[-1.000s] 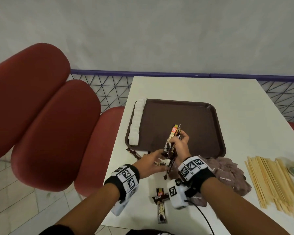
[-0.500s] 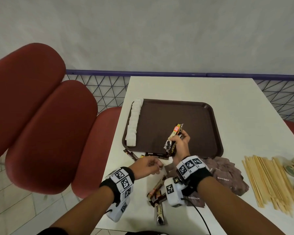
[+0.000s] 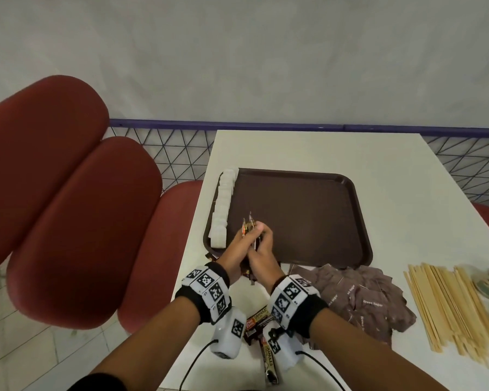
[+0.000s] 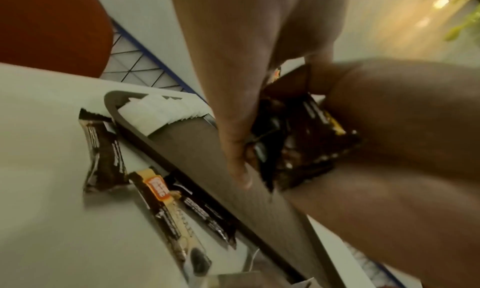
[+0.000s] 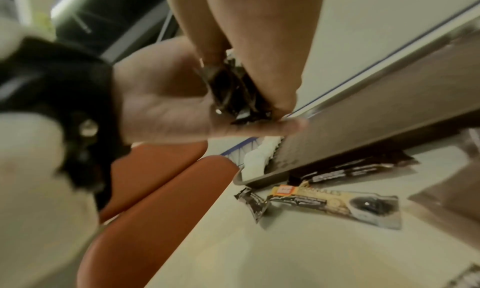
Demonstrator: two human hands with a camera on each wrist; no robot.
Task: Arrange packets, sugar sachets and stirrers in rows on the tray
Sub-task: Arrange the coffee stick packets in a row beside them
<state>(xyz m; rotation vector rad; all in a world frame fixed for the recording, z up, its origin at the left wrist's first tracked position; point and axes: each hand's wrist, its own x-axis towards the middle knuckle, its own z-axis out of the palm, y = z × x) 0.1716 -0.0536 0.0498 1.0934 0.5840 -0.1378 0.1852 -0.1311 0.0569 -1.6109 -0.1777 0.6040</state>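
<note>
Two hands meet over the near left part of the brown tray (image 3: 308, 210). The left hand (image 3: 237, 251) and the right hand (image 3: 261, 255) press together around one bundle of dark stick packets (image 3: 249, 228), fingers curled on it from both sides. The bundle stands nearly upright, its top ends showing above the fingertips; an orange label patch shows on one packet, its writing too small to read.

A row of white sugar sachets (image 3: 222, 204) lies along the left edge of the tray, running near to far.

Loose stick packets (image 3: 259, 324) lie on the white table (image 3: 407, 193) near the wrists; the word "GRANULES" reads on two of them. More packets (image 4: 166, 206) lie just beside the tray's near rim.

A heap of brown sachets (image 3: 359, 297) marked "Brown Sugar" lies on the table near the tray's near right corner. Wooden stirrers (image 3: 452, 303) lie in a loose spread to the right of that heap.
</note>
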